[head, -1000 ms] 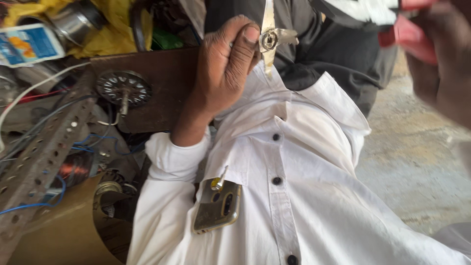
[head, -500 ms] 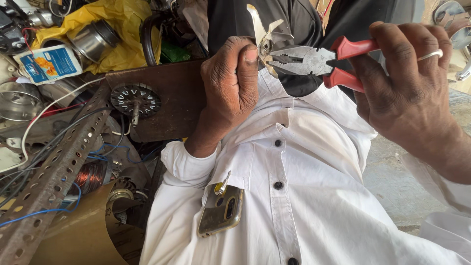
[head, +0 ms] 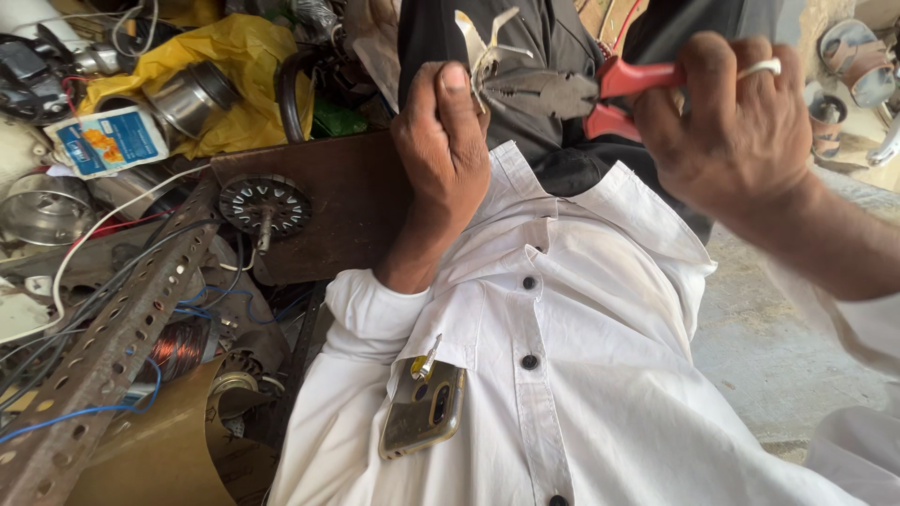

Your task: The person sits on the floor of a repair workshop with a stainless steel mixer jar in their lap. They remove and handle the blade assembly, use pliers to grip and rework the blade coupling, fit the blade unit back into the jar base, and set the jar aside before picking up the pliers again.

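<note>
Above the white shirt (head: 581, 375), near the collar: left hand (head: 448, 141) curled shut, pinching a small metal part (head: 483, 47) with thin bent blades between thumb and fingers. Right of that part and touching it, pliers (head: 562, 92) with red handles, nose meeting the metal piece; whether the nose bites it, cannot tell. Right hand (head: 736, 131) wrapped tight round the red handles, ring (head: 761, 67) on one finger. Behind both hands, dark clothing (head: 553, 37).

Lower on the shirt, in the chest pocket: phone (head: 424, 412) sticking half out, with a small clip (head: 427, 356) beside its top edge.

Left of the shirt, a brown board (head: 347, 206) carrying a finned metal wheel (head: 264, 204) on a shaft. Further left, a perforated angle bar (head: 112, 347) slanting downward, tangled with blue and white wires (head: 84, 412). Beside the bar, a copper coil (head: 178, 347). Above the board, yellow bag (head: 244, 84) with a steel pot (head: 192, 94) resting on it, and a blue and white packet (head: 108, 141) just left.
</note>
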